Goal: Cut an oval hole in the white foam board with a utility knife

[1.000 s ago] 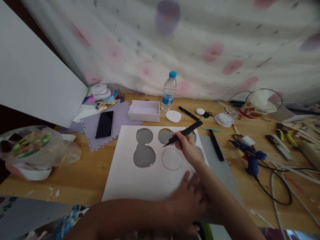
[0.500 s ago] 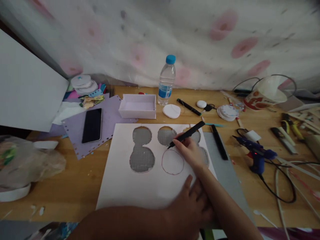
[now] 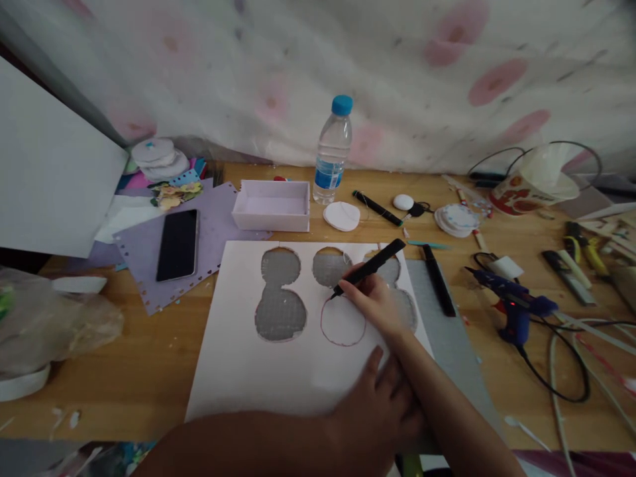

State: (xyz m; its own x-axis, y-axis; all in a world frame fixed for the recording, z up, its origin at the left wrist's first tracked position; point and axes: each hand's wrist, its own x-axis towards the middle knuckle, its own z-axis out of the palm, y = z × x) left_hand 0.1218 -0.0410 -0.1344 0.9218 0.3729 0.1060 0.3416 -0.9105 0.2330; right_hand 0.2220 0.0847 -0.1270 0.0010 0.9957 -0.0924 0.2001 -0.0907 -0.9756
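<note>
My right hand (image 3: 375, 301) is closed round a black marker pen (image 3: 372, 265), slanted with its tip down at the upper left of a reddish drawn circle (image 3: 343, 344). That circle is on a white sheet (image 3: 238, 384) with several rounded cut-outs through which grey shows. One joined pair of holes lies left of the circle, one hole lies above it, and others at the right are partly behind my hand. My left hand (image 3: 380, 411) rests flat near the sheet's lower right with fingers spread, under my right forearm. A grey mat (image 3: 454, 358) shows beneath the sheet.
Behind the sheet stand a white box (image 3: 271, 222) and a water bottle (image 3: 332, 152). A phone (image 3: 177, 245) lies on purple paper at left. To the right are a black stick-like object (image 3: 438, 280), a blue glue gun (image 3: 514, 305) with its cord, and pliers (image 3: 589, 252).
The marker tip has moved slightly left and down to the circle's upper left edge. My left hand stays in place. The view has shifted a little.
</note>
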